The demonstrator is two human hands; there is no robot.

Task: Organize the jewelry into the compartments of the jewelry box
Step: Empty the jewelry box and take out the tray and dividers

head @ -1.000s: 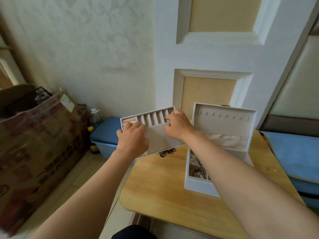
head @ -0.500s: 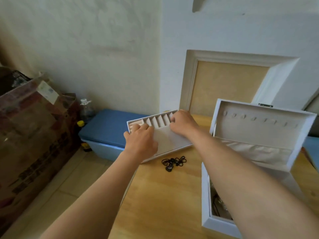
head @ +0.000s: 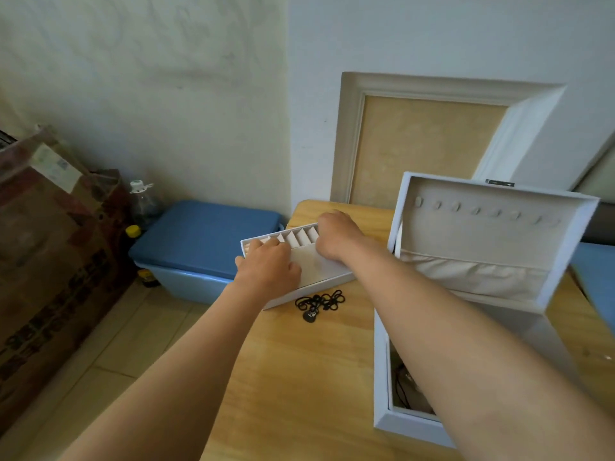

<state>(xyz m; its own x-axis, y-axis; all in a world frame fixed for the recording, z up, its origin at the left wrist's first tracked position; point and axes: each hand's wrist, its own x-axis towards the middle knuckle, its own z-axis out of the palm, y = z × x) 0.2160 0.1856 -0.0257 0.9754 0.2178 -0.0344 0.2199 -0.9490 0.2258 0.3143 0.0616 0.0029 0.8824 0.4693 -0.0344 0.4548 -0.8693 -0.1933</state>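
Head view: my left hand [head: 268, 269] and right hand [head: 336, 241] grasp the divider tray [head: 311, 271]; overhanging the table [head: 299, 377] edge, it may tip once released.

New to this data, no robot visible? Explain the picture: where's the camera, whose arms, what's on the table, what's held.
There is no robot. A person works with bare hands, and one wide-angle camera worn on their head looks forward and down, so both arms reach in from the bottom. The left hand and right hand both grip a white slotted tray at the far left corner of the wooden table; whether it rests there I cannot tell. Just in front of it lies a black cord necklace. To the right stands the white jewelry box, its lid open, the inside mostly hidden by the right arm. On the floor to the left are a blue bin and a cardboard box.
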